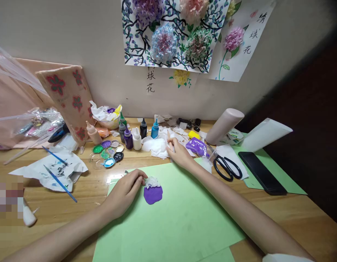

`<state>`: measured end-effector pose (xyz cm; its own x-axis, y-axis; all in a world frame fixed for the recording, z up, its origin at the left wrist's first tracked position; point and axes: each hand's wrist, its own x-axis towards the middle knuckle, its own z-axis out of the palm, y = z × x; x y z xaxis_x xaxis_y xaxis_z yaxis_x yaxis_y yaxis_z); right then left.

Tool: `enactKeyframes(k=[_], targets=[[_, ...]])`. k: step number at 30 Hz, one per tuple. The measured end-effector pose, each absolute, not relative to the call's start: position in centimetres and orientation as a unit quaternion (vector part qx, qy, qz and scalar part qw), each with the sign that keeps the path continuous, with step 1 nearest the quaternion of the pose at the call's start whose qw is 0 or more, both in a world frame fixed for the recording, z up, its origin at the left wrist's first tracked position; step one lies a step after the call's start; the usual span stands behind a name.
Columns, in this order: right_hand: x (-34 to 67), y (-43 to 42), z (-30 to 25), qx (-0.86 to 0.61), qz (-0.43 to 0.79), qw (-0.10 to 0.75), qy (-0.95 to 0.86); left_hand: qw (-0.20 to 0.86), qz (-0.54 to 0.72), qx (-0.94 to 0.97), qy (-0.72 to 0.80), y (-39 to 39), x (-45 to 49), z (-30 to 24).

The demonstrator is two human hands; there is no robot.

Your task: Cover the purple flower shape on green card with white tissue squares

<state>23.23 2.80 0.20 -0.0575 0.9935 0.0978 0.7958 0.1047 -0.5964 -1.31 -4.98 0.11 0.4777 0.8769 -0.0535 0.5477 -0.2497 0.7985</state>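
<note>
The green sheet (185,218) spreads across the tabletop below both arms. Just beyond its far edge lies a loose pile of white tissue (155,145). The left hand (127,192) rests over the sheet's far left part; its thumb and index finger come together at a white tuft, though I cannot tell whether they pinch or only steady it. The right hand (182,153) reaches past the sheet's far edge with bent fingers at the pile; whether it grasps any tissue is unclear. Black-handled scissors (229,169) lie right of the sheet, and a purple packet (196,146) sits beyond its far edge.

On the sheet's far half lies a purple disc (153,196), roughly round, with no clear long axis. The left hand is nearer, at the disc's left; the frilly white tuft (153,181) runs sideways along the disc's rim facing the sheet's far edge.
</note>
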Motion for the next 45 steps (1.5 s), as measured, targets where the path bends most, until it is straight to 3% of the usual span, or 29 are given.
enactKeyframes(k=[11,19,29,34,40,45], targets=[[21.4,-2.6,1.1,-0.568,0.268,0.218,-0.747,0.395,0.214,0.768,0.456,-5.0,-1.3,-0.1],[23.2,-4.4,-0.5,-0.491,0.136,0.386,-0.769,0.373,0.223,0.78,0.451,-5.0,-1.2,0.1],[23.0,-4.3,-1.9,-0.436,0.031,0.391,-0.81,0.354,0.23,0.79,0.445,-4.9,-1.1,0.3],[23.1,-4.7,-1.7,-0.462,0.031,0.473,-0.75,0.341,0.229,0.793,0.449,-4.9,-1.1,0.1],[22.4,-5.6,-0.6,-0.467,0.123,0.62,-0.619,0.311,0.291,0.795,0.432,-5.2,-1.2,0.0],[21.1,-7.1,0.5,-0.454,0.223,0.589,-0.63,0.303,0.313,0.812,0.389,-5.5,-1.3,0.2]])
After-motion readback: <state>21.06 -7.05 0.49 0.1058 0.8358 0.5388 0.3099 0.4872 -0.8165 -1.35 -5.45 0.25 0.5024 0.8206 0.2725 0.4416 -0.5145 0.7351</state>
